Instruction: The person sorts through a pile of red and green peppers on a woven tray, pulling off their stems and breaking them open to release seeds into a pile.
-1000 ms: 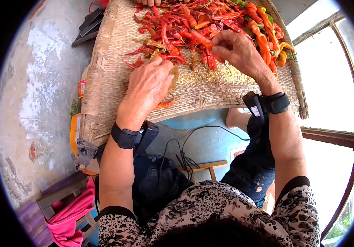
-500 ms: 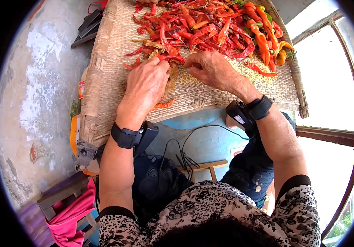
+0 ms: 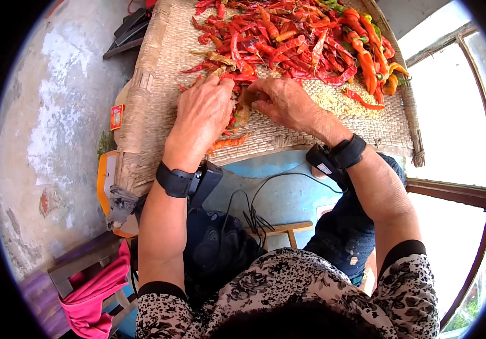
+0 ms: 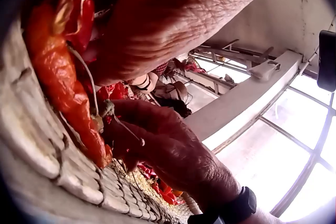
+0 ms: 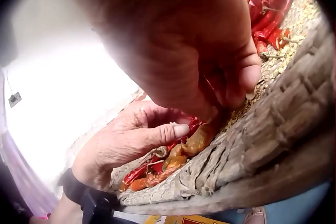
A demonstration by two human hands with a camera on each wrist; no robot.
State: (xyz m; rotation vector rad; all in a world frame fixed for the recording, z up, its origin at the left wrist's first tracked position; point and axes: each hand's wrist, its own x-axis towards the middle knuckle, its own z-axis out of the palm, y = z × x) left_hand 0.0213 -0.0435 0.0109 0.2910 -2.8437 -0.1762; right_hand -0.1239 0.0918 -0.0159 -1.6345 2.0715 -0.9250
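Dried red chili peppers (image 3: 288, 48) are heaped on a woven mat (image 3: 158, 73). My left hand (image 3: 200, 113) lies low over the near left side of the heap. In the right wrist view, the thumb and fingers of the left hand (image 5: 131, 134) grip a red chili. My right hand (image 3: 288, 104) is close beside it, fingers bent downward, fingertips right at a brownish chili (image 5: 199, 139); I cannot tell whether they pinch it. An orange wrinkled chili (image 4: 63, 87) lies under the left wrist, near thin stems (image 4: 126, 128).
Pale seeds (image 3: 333, 99) are scattered on the mat, with a single red chili (image 3: 363, 100) beside them. Larger orange-red peppers (image 3: 367, 59) lie at the right. A window (image 3: 452, 113) stands right, a wall (image 3: 56, 124) left. Black cables (image 3: 254, 217) hang below the mat's near edge.
My right hand has moved left from the heap to beside the left hand, leaving a red chili near the seeds. The left hand has barely moved. The other hand at the top has left view.
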